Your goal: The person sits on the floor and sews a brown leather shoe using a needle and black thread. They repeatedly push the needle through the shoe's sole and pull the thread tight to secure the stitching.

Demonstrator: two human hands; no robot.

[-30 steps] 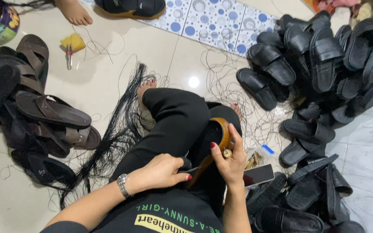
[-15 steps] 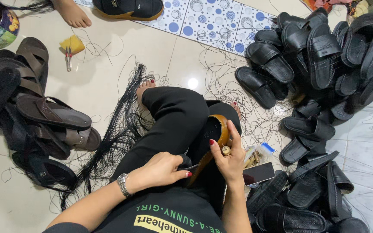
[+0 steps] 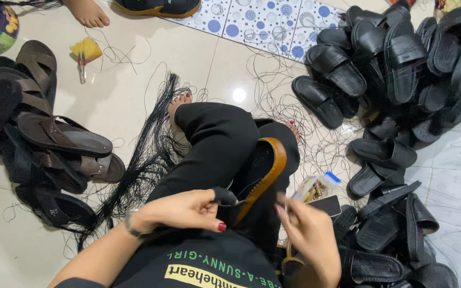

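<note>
Your sandal lies across your lap on the black trousers, its long axis running on a diagonal from your belly up and to the right, the rounded tan-edged end pointing away from you toward the tiles. Your left hand is closed on the near end of it, fingers pinched together on the dark strap. Half a second ago your right hand was up against the sandal's tan rim; now it has dropped away toward you, blurred, its fingers curled, and you cannot tell whether they pinch anything. The sandal itself has barely shifted. On your left sits a heap of brown sandals with smooth, flat soles and broad straps, beside a hank of black thread fanned out over the glossy pale floor. Past it lies a yellow block with small snips. By your right knee rest a dark phone and a clear packet. To the right is a pile of black slides, matte and moulded, with wide bands.
</note>
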